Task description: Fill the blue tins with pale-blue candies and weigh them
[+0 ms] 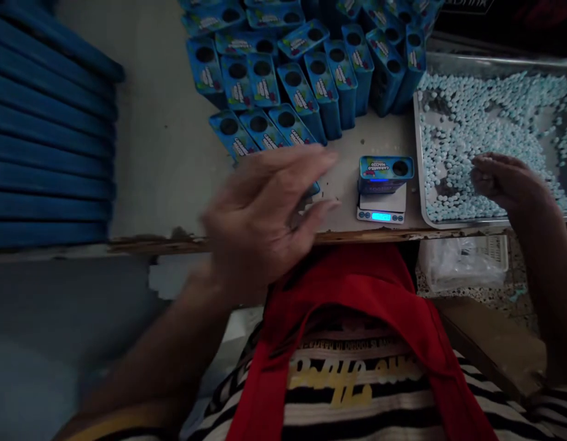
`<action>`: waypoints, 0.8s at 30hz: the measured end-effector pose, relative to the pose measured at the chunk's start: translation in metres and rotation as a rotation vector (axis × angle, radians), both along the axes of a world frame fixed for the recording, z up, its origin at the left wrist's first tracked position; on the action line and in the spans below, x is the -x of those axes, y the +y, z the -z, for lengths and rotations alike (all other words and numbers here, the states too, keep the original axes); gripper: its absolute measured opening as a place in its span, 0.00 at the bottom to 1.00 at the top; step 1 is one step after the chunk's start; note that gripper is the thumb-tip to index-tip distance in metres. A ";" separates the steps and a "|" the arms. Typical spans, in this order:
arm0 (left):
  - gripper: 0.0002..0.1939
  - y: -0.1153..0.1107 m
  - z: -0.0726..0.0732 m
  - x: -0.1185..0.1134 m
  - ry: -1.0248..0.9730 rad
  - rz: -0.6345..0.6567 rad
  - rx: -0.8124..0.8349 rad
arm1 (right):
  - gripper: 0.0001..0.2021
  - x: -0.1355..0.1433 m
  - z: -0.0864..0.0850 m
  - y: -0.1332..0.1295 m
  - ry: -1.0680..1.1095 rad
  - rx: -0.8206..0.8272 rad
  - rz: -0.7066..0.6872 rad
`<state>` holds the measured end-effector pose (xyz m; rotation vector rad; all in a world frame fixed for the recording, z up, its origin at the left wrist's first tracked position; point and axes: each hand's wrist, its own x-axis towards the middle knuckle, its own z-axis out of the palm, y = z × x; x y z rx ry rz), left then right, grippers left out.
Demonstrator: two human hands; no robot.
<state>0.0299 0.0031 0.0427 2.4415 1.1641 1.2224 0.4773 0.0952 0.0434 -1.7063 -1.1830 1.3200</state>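
My left hand (268, 211), slightly blurred, is raised over the near edge of the table. Its thumb and fingers are apart with nothing between them, and it partly covers the nearest tins. A blue candy tin (377, 169) with a round dark hole in its top stands upright on a small digital scale (366, 207) with a lit display. My right hand (508, 180) is over a metal tray (420, 162) of small pale blue candies (476, 113). Its fingers are curled together; what they hold, if anything, is hidden.
Several more blue tins (299, 98) with holed tops stand grouped at the back. Stacked blue slabs (48, 165) line the left side. The table's worn wooden edge (145, 244) runs in front of me. Below it are a plastic-lined crate (464, 260) and a cardboard box (490, 349).
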 end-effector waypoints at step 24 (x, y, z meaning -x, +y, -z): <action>0.37 0.028 0.053 -0.079 -0.176 -0.098 0.376 | 0.14 0.128 -0.061 -0.012 0.043 -0.073 -0.521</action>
